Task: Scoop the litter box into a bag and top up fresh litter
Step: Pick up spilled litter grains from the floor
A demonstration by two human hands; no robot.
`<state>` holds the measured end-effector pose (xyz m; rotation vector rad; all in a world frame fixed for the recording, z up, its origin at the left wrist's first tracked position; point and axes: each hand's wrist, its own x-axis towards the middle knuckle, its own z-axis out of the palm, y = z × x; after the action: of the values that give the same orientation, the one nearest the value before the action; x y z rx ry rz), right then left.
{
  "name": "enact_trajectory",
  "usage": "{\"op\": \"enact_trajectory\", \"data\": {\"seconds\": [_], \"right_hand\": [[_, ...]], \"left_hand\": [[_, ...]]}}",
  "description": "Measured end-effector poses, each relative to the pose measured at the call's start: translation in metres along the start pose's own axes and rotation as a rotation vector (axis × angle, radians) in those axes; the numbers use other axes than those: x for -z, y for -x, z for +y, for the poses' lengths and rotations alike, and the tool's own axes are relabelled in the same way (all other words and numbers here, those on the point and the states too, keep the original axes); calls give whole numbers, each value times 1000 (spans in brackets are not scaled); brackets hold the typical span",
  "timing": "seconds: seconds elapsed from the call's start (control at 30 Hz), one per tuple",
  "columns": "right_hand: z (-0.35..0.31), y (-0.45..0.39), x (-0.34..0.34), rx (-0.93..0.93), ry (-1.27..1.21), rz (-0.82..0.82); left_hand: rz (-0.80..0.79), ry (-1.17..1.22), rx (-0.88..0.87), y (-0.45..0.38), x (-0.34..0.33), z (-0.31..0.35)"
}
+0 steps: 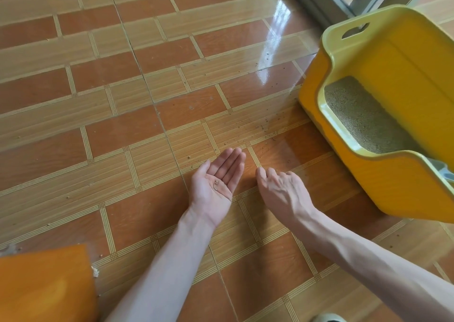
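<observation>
1. Neither hand grips anything firmly: the left hand (216, 179) lies palm up with straight fingers, cradling a few litter grains (216, 185), and the right hand (282, 189) sits palm down just beside it, fingers curled toward the floor; whether they pinch a grain cannot be told.
2. Floor tiles (122, 100) stretch wide and bare ahead and to the left of both hands, giving free room to sweep.
3. Ahead and to the right of the right hand stands the yellow litter box (368, 179), its long axis running away up-right, its near wall close to that hand; litter (363, 117) fills its bottom.
4. Scattered grains (260, 127) lie between the hands and the box, nearer the right hand, which looks best placed to collect them.
</observation>
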<state>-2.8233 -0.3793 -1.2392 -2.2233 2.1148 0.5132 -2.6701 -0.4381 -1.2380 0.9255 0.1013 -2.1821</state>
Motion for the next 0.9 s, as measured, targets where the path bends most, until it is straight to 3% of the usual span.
{"op": "enact_trajectory", "data": {"seconds": [0.23, 0.43, 0.5, 0.8, 0.9], "right_hand": [[1, -9, 6, -79, -180, -63], [-9, 1, 32, -21, -535, 281], [-20, -1, 44, 25, -614, 313], [-36, -11, 40, 183, -402, 431], [-22, -6, 43, 143, -503, 508]], "left_hand": [[8, -1, -2, 2, 2, 2], [34, -5, -13, -3, 1, 0], [33, -11, -1, -7, -1, -2], [-2, -6, 54, -11, -2, -4], [8, -54, 4, -11, 0, -2]]}}
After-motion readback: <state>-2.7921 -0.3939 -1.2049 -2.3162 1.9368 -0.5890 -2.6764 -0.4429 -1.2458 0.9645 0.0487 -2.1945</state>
